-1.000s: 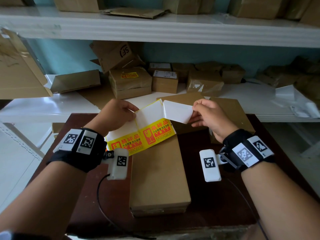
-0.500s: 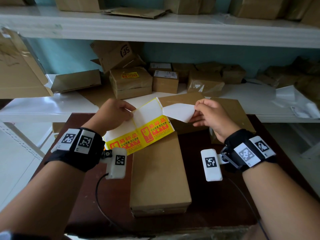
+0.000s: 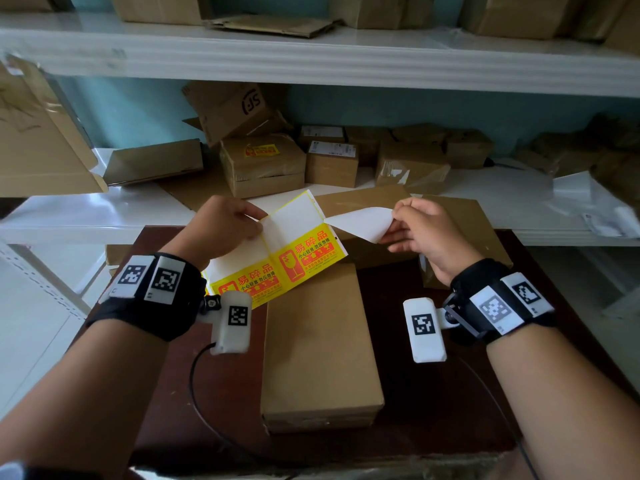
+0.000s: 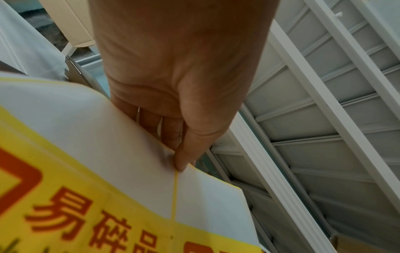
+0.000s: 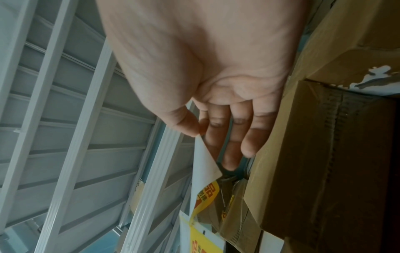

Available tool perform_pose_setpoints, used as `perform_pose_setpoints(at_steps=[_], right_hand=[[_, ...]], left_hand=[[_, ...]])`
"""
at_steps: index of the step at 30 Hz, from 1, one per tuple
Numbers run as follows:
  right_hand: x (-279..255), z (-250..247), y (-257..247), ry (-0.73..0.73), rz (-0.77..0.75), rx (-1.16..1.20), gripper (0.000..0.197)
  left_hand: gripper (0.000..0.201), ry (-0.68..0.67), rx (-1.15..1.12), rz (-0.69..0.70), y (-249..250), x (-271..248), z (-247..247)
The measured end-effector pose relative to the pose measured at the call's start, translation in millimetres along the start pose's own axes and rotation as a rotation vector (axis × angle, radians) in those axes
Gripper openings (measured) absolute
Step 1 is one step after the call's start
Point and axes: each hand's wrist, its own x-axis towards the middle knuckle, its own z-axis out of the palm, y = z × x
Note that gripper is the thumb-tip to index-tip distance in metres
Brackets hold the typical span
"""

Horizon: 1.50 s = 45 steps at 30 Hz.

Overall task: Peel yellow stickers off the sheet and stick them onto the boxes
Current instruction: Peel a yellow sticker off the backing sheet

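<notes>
The left hand pinches the sticker sheet's top edge; the right hand pinches a half-peeled sticker by its corner, stretched between both hands, above the long box on the table

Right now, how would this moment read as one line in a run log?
step: peeling sticker | left hand: holds sticker sheet | right hand: pinches sticker, nearly off sheet | long box: no sticker on top

White metal shelving (two tiers) against a teal wall.
</notes>
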Motion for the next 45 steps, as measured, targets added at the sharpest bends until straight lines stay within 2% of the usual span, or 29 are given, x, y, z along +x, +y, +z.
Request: perform_pose_setpoints(at_steps=[14, 21, 26, 30, 33, 35, 39, 42, 45], right_hand=[[1, -2, 2, 0.017, 0.009, 0.012, 0.015], [1, -1, 3, 0.004, 0.018, 0.011, 0.015], [1, 0, 3, -0.006, 0.023, -0.006, 0.015], [1, 4, 4, -0.009, 0.023, -0.018, 0.016], [1, 7, 4, -0.020, 0.013, -0.032, 0.017], [0, 10, 4, -0.029, 0.012, -0.037, 0.016], [-3, 17, 3, -0.050, 0.000, -0.038, 0.017], [-6, 22, 2, -0.072, -0.002, -0.039, 0.016], [-8, 26, -1, -0.102, -0.009, -0.023, 0.013]], left_hand=[[0.020, 0.160, 0.070, -0.030, -43, 26, -10], [0.025, 0.287, 0.065, -0.109, -61, 34, -7], [0.032, 0.214, 0.050, -0.165, -76, 38, -5], [0.028, 0.201, 0.214, -0.036, -54, 32, -7], [0.023, 0.162, 0.125, 0.136, -20, 16, -4], [0.019, 0.099, 0.050, 0.244, 4, -1, 2], [0.016, -0.057, 0.108, 0.384, 38, -32, 24], [0.030, -0.144, 0.118, 0.441, 46, -44, 42], [0.046, -0.157, 0.148, 0.491, 48, -47, 54]])
